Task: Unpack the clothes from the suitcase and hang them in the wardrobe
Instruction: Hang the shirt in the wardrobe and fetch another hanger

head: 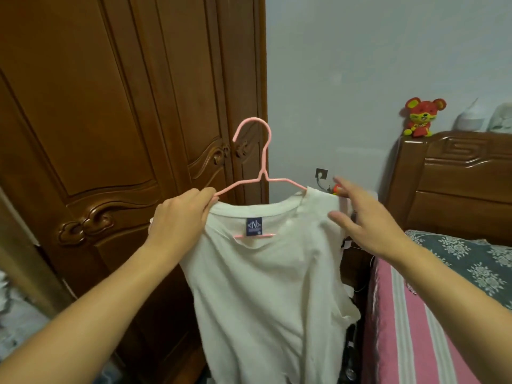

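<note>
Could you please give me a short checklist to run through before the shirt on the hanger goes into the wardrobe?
1. Hanger held firmly: ok, the left hand grips the pink hanger and the shirt's shoulder together.
2. Shirt seated on both hanger arms: not ok, the white shirt bunches at the right shoulder.
3. Right hand ready to adjust: ok, open beside that shoulder.
4. Hook free: ok, nothing hangs on it.
5. Wardrobe open: not ok, the visible doors are shut.
6. Room on the rail inside: cannot tell.
</note>
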Motion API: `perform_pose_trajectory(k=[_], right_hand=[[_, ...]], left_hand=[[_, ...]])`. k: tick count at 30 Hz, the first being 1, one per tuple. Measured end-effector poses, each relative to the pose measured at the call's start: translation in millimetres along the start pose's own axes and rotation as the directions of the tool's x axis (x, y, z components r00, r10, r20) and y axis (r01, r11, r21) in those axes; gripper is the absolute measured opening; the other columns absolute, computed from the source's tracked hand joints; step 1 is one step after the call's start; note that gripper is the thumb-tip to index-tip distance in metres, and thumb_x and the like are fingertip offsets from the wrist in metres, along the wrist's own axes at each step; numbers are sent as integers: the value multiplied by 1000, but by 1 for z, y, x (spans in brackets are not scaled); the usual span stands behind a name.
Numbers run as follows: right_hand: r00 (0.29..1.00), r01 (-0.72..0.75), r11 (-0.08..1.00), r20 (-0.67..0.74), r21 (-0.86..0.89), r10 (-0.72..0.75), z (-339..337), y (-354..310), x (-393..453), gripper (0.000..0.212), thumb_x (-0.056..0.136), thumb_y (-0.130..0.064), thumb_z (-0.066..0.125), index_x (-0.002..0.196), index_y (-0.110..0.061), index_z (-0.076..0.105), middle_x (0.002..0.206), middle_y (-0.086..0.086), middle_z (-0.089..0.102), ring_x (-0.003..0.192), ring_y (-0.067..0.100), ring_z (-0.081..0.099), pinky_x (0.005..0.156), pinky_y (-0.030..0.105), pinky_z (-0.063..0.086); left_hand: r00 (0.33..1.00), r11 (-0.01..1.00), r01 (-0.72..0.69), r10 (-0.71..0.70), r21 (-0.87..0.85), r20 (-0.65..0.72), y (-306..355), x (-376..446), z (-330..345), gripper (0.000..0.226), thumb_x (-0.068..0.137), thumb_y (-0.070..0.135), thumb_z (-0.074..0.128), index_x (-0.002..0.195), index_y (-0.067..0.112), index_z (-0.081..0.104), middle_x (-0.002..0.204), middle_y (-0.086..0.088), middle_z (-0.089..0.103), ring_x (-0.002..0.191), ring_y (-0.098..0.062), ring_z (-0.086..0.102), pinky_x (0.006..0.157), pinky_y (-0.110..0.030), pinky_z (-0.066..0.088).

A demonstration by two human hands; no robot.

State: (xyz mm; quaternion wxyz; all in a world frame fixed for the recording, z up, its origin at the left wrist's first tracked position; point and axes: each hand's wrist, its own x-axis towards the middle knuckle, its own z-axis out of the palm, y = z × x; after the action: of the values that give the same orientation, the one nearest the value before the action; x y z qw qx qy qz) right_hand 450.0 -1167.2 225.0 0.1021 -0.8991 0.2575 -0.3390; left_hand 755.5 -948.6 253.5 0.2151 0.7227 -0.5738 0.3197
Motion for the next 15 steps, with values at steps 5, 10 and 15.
perform_pose_trajectory(k=[5, 10, 15], right_hand=[[985, -128, 983, 135, 130, 110, -7, 4, -4, 14, 99, -18, 59, 105, -20, 71, 94, -1, 70, 83, 17, 66, 75, 40, 58], [912, -338, 864, 355, 373, 203, 1, -6, -6, 41, 104, -41, 45, 72, -22, 63, 68, -1, 58, 67, 26, 58, 74, 49, 55], [963, 14, 992, 266, 129, -49, 31, -22, 2, 28, 100, -48, 44, 81, -39, 62, 88, -9, 57, 85, 6, 56, 78, 32, 47]], left_hand=[[997, 992, -77, 79, 95, -16, -19, 1, 1, 16, 98, 19, 64, 112, 13, 66, 82, -3, 60, 71, -23, 60, 50, -28, 38], [979, 970, -203, 205, 133, -1, -40, 2, -4, 21, 95, 16, 66, 115, 9, 65, 84, -6, 62, 70, -26, 62, 48, -30, 44], [989, 983, -148, 150, 107, -15, -44, -8, -5, 10, 99, 18, 62, 106, 13, 67, 79, -3, 60, 67, -23, 60, 48, -30, 44]])
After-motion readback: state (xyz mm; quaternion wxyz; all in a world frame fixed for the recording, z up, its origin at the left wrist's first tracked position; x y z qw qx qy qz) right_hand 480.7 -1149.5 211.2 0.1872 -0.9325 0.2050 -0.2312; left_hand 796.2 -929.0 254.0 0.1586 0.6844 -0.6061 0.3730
